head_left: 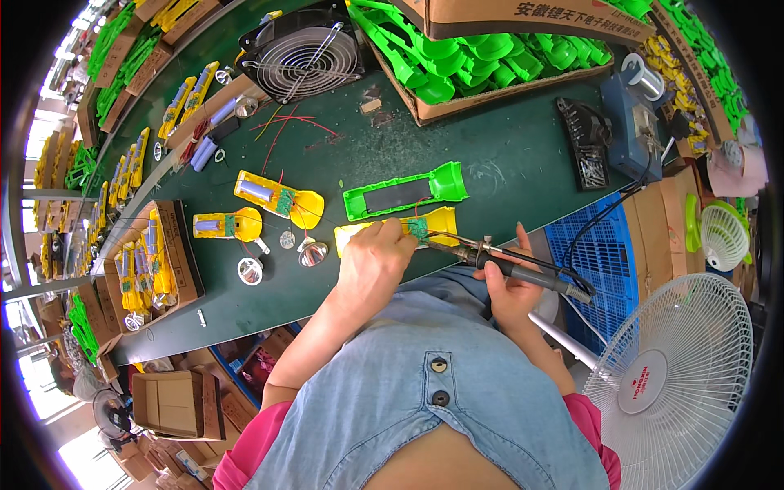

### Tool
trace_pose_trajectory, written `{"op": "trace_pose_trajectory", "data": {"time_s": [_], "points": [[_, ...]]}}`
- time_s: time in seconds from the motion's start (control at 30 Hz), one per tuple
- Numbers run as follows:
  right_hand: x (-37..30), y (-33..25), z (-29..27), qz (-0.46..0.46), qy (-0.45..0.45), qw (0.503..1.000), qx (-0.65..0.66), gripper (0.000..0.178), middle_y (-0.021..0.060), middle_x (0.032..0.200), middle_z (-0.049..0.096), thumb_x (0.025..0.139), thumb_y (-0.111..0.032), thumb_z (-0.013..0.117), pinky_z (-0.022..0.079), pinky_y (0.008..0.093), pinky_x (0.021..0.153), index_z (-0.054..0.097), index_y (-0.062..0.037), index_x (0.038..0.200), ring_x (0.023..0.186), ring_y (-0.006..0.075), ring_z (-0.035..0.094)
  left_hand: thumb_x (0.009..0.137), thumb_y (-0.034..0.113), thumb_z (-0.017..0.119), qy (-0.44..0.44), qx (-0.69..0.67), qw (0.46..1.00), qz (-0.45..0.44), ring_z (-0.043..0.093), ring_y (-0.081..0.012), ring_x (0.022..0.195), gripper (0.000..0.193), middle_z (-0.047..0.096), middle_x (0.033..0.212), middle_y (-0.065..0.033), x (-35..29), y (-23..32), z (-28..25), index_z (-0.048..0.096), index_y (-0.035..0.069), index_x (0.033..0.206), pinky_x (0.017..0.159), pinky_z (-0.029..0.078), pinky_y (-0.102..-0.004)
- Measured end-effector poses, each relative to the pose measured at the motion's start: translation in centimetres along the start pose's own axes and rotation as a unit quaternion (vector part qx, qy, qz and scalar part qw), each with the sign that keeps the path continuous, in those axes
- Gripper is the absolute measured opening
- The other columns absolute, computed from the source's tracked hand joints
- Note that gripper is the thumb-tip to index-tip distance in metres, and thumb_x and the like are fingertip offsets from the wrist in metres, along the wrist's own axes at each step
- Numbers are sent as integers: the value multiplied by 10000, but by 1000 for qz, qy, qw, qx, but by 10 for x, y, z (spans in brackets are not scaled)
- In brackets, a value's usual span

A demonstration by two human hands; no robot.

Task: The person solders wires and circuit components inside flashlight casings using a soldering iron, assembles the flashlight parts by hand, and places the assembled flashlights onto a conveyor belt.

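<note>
At the table's front edge my left hand [377, 260] is closed over a yellow plastic torch shell [443, 222], its fingers bent against the shell beside a small green circuit board [417, 227]. My right hand [513, 296] grips a soldering iron [527, 273] with a dark handle, its tip pointing left at the board. Whether the tip touches is too small to tell. Just beyond lies a green shell [404, 192] with a dark strip inside. To the left rest two yellow shells, one larger [304, 208] and one smaller [247, 224], both holding a battery cell and board, near a round reflector [313, 252].
A carton of green shells [482, 69] stands at the far right, near a blue soldering station [633, 122] and a black tray [581, 143]. A metal-guarded fan [306, 57] sits at the back. On the left stands a box of yellow shells [181, 253]; a white fan [670, 384] stands at right.
</note>
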State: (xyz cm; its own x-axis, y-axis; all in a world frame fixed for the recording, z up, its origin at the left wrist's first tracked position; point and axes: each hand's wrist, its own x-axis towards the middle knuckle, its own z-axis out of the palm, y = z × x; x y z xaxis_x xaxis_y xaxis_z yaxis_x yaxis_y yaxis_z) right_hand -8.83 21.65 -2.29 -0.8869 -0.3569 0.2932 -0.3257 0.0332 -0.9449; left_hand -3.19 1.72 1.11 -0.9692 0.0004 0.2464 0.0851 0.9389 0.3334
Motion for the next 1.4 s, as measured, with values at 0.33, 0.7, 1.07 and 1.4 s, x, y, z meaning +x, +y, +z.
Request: {"op": "trace_pose_trajectory", "data": {"time_s": [0.33,0.7,1.07,1.4], "points": [[0,6,4,26,27,999,37,193,60,673,618,739,-41,615,151,470,1059,549,-1,916,655,118,619,612,57,590,20,-24,999,6,508,-203,598,58,440,656,-72,1,0,1,546,45,649,518,427,-318],[14,0,-4,37,85,993,75,183,82,696,632,757,-5,587,155,436,1069,528,26,928,589,127,625,621,45,638,4,-20,1000,-17,540,-207,614,92,494,648,-50,2,2,0,629,65,710,519,452,-327],[28,10,-26,-13,141,990,24,162,67,614,617,788,-21,564,139,427,1074,527,21,940,622,107,612,671,12,579,5,105,978,-182,564,-296,754,232,543,819,-108,22,-62,-6,608,85,889,650,475,-371],[41,22,-46,-22,230,973,-3,128,81,648,590,839,-43,517,360,355,936,532,41,934,621,130,554,615,-15,653,176,-77,973,-131,549,-337,840,327,514,989,-170,-29,-35,-6,484,24,893,676,468,-387]]}}
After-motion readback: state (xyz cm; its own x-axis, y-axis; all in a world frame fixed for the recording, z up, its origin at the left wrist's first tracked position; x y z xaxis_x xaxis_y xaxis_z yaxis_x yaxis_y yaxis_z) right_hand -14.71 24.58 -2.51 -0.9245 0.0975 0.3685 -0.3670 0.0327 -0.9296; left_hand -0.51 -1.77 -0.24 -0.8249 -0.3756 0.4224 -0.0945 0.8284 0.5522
